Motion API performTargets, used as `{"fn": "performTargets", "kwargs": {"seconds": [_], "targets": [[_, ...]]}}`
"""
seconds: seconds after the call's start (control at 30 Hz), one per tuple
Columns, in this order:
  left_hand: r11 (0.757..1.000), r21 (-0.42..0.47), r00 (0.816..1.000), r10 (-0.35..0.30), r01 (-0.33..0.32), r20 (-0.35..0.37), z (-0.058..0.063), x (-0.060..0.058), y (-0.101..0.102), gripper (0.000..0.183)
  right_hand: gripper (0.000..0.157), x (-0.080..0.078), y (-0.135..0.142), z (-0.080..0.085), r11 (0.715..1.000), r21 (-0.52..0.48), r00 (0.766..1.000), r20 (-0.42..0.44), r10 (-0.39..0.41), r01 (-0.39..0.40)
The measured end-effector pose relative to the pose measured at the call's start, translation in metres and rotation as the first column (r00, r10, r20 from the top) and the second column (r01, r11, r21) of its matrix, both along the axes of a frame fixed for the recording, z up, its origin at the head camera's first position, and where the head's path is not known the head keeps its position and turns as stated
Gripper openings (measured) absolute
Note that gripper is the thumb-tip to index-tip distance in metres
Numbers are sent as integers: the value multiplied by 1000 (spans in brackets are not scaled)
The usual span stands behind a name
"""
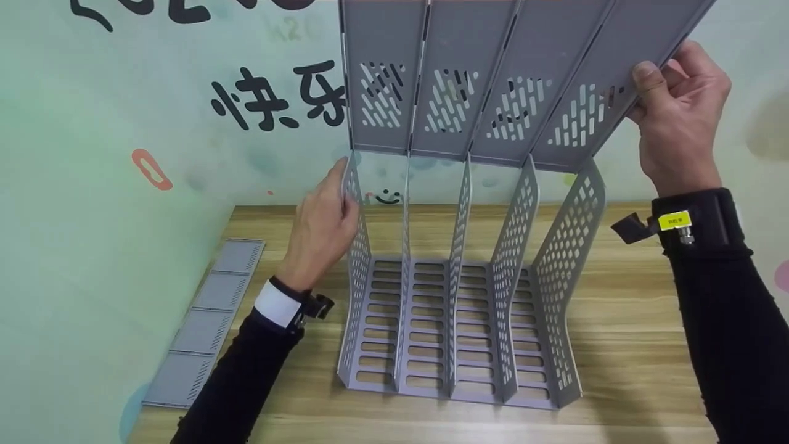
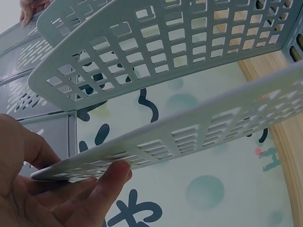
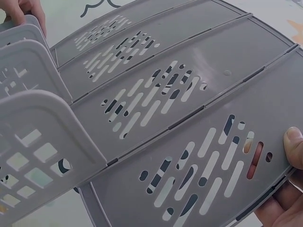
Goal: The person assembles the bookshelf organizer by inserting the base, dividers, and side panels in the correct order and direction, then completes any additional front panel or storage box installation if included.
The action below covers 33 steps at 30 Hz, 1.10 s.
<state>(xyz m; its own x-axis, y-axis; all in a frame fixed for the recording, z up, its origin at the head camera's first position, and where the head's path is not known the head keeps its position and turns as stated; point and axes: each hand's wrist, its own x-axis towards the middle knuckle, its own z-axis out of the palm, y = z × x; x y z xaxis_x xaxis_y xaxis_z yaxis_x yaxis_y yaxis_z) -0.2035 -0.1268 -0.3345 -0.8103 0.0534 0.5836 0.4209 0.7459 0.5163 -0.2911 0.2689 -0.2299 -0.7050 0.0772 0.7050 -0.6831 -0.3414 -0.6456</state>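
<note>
A grey desktop file rack stands on the table, with a slotted base [image 1: 425, 390] and several upright perforated dividers [image 1: 568, 302]. My left hand [image 1: 323, 225] pinches the leftmost divider [image 2: 156, 137] near its top back corner, thumb on one face and fingers on the other. High on the right, my right hand [image 1: 687, 117] grips the right edge of a large grey slotted panel [image 1: 385, 37], its thumb on the near face. The panel is tilted behind and above the dividers, its lower edge right at their top corners. In the right wrist view, divider corners meet the panel's ribs [image 3: 177, 125].
A narrow grey panel [image 1: 197, 327] in several sections lies on the wooden table [image 1: 629, 296] at the left. Behind the table rises a pale wall [image 1: 154, 80] with black lettering and coloured shapes. Each wrist wears a strapped camera band [image 1: 696, 216].
</note>
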Motion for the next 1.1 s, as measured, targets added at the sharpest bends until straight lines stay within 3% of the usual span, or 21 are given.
{"fn": "performTargets", "kwargs": {"seconds": [0.27, 0.4, 0.53, 0.6, 0.7, 0.83, 0.93, 1.1], "targets": [[1000, 13, 999, -18, 17, 42, 4, -1, 0, 52, 27, -4, 2, -1, 999, -32, 999, 19, 38, -37], [998, 55, 992, -45, 38, 121, 9, -3, -3, 50, 27, -4, 4, -1, 999, -22, 999, 30, 44, -44], [989, 141, 974, -65, 35, 216, 25, -8, -11, 50, 28, -5, 4, -1, 999, -6, 999, 35, 38, -38], [981, 189, 970, -80, 36, 229, 38, -14, -16, 50, 28, -6, 4, -1, 999, 2, 999, 35, 35, -35], [964, 257, 978, -118, 71, 174, 58, -26, -21, 46, 27, -6, 4, -1, 999, 16, 999, 30, 28, -28], [937, 300, 979, -200, 179, 42, 79, -40, -21, 41, 27, -6, 4, -1, 999, 25, 999, 26, 34, -34], [926, 291, 969, -245, 239, -16, 87, -46, -17, 39, 28, -6, 4, -1, 999, 21, 999, 32, 44, -45], [926, 284, 968, -246, 248, -43, 87, -56, -14, 23, 27, -6, 5, 0, 999, 27, 999, 32, 35, -35]]}}
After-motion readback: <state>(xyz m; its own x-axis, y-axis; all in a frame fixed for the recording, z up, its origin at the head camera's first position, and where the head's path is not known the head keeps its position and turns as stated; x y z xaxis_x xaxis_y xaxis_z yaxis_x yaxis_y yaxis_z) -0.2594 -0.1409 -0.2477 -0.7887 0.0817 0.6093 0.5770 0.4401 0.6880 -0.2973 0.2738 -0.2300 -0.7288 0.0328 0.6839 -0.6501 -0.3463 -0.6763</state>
